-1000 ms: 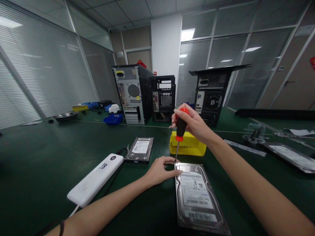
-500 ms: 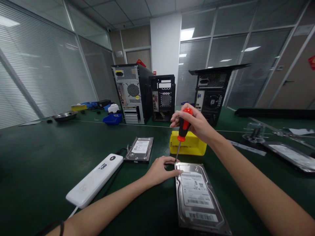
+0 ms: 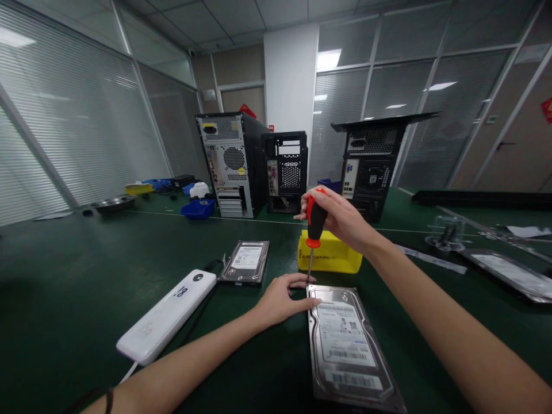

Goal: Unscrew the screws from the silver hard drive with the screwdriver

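Note:
A silver hard drive (image 3: 347, 345) with a white label lies flat on the green table in front of me. My left hand (image 3: 282, 299) rests against its far left corner, thumb and fingers around that corner. My right hand (image 3: 340, 218) grips the red-and-black handle of a screwdriver (image 3: 314, 227). The screwdriver stands nearly upright, its tip down on the drive's far left corner, next to my left fingers. A yellow box (image 3: 330, 253) sits just behind the drive.
A second hard drive (image 3: 245, 261) lies to the left. A white power bank (image 3: 166, 316) marked 18 lies at left with a cable. Three open computer cases (image 3: 233, 164) stand at the back. Blue trays (image 3: 197, 208) and a metal bowl (image 3: 114, 203) sit far left.
My right hand has turned the screwdriver handle slightly and brought it back upright. The tip stays on the same corner. My left hand has not moved.

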{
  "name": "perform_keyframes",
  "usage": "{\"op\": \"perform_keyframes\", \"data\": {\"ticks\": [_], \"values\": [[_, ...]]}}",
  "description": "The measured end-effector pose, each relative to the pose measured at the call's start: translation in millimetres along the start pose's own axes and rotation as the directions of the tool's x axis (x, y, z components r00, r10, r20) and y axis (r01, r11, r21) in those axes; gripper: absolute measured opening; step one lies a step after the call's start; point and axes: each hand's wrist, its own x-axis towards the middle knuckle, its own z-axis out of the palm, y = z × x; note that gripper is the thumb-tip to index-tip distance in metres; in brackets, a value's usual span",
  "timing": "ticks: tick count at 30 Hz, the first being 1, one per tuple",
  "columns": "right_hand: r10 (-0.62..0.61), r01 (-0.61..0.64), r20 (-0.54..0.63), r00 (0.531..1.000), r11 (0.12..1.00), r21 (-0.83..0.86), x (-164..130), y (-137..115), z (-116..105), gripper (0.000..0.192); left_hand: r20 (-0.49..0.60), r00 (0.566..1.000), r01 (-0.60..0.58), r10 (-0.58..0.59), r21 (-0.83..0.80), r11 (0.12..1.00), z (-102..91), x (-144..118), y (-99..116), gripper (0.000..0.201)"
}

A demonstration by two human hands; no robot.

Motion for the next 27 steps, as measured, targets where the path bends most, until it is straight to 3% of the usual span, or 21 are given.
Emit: {"op": "perform_keyframes", "data": {"ticks": [6, 13, 21, 27], "values": [[-0.011, 0.012, -0.027, 1.0, 0.999, 0.033, 2.1, 5.6, -4.3, 0.028, -0.01, 1.0, 0.018, -0.018, 0.025, 1.0, 1.2, -0.6, 0.7, 0.056], [0.035, -0.045, 0.106, 0.994, 0.995, 0.093, 0.4, 1.1, -2.3, 0.034, -0.005, 1.0, 0.028, -0.028, 0.039, 0.999, -0.1, -1.4, 4.6, 0.054], [-0.003, 0.005, 0.03, 1.0, 0.999, -0.039, 2.8, 3.2, -3.6, 0.032, -0.007, 1.0, 0.018, -0.018, -0.009, 1.0, 0.4, -0.8, 3.8, 0.06], [-0.011, 0.012, 0.02, 1.0, 0.999, -0.044, 2.2, 3.0, -5.8, 0.025, -0.013, 0.999, 0.036, -0.036, 0.011, 0.999, 1.0, -0.2, 2.8, 0.06]]}}
